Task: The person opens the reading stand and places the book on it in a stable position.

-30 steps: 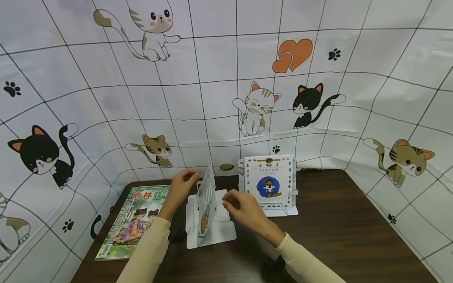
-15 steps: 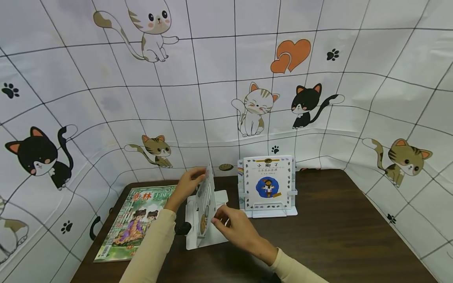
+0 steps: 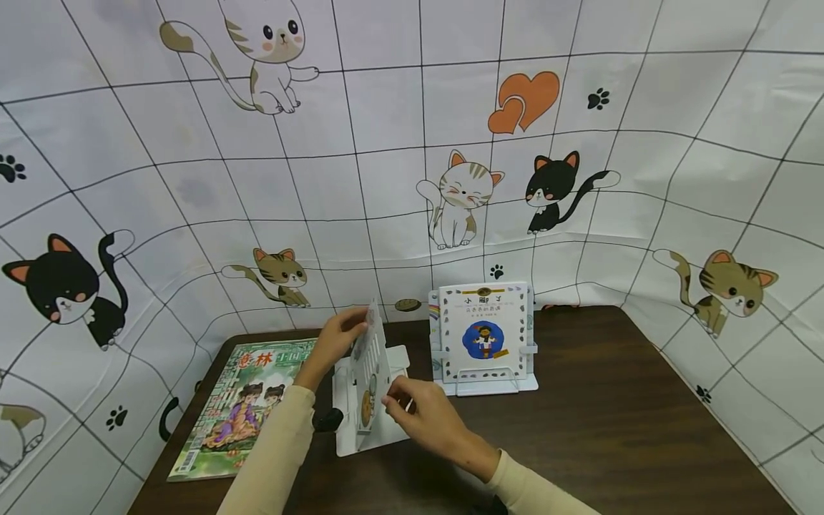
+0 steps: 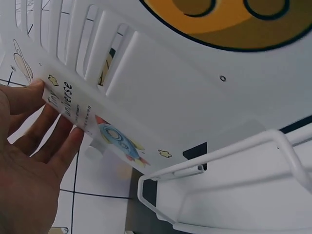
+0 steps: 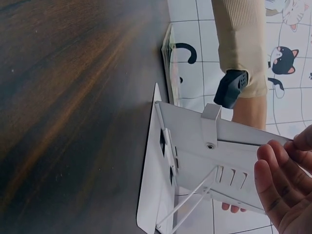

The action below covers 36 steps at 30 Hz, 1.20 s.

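Observation:
A white book stand (image 3: 371, 375) stands on the table, its upright panel seen nearly edge-on from the head. My left hand (image 3: 336, 343) holds the panel's far edge. In the left wrist view, the thumb lies on the printed face and the fingers reach behind, beside a rocket picture and the words "Tiny universe". My right hand (image 3: 428, 418) pinches the near edge of the panel; in the right wrist view the fingertips (image 5: 265, 173) are at that edge. Behind the panel, thin wire struts (image 5: 187, 200) run down to the flat base (image 5: 151, 180). A wire ledge (image 4: 229, 155) crosses the panel's front.
A second white stand (image 3: 436, 357) holds a picture book (image 3: 460, 343) with a blue round picture, at the back right. A magazine (image 3: 241, 415) lies flat at the left. The dark wooden table (image 3: 605, 400) meets a cat-patterned cloth (image 3: 360, 179) behind.
My left hand has moved right onto the panel's edge. My right hand has come left and nearer to me, from beside the panel to its near edge. The stand stays in place.

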{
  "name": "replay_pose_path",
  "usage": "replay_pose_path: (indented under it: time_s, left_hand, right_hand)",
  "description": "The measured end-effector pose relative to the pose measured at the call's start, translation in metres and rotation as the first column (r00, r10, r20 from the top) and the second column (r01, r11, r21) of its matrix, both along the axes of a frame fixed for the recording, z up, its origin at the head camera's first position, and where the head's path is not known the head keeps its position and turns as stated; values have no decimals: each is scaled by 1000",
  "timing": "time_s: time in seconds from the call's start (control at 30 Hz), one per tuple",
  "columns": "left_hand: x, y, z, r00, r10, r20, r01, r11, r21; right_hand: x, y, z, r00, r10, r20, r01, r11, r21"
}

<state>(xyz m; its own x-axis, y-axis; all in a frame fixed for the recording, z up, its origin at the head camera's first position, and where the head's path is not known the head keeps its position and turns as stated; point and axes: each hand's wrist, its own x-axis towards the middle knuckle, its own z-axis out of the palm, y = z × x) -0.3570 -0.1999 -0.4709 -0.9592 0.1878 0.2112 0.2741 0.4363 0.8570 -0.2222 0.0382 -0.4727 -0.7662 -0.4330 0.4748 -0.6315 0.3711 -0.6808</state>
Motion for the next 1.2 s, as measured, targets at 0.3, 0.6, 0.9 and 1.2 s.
replay_pose_path:
  time_s: [0.3, 0.6, 0.9, 1.2]
  left_hand:
    - [7, -17, -5, 994, 104, 16, -105, 994, 44]
    - [10, -34, -9, 981, 194, 10, -194, 979, 59]
    - [13, -44, -13, 955, 294, 28, -295, 949, 114]
    - [16, -50, -18, 925, 377, 43, -380, 916, 127]
  right_hand:
    - [-8, 4, 2, 1000, 4, -15, -4, 1000, 24]
    - [-27, 13, 7, 999, -35, -32, 35, 999, 28]
    - [-51, 23, 14, 990, -134, -30, 136, 989, 51]
    - [-85, 26, 24, 961, -264, -85, 274, 949, 158]
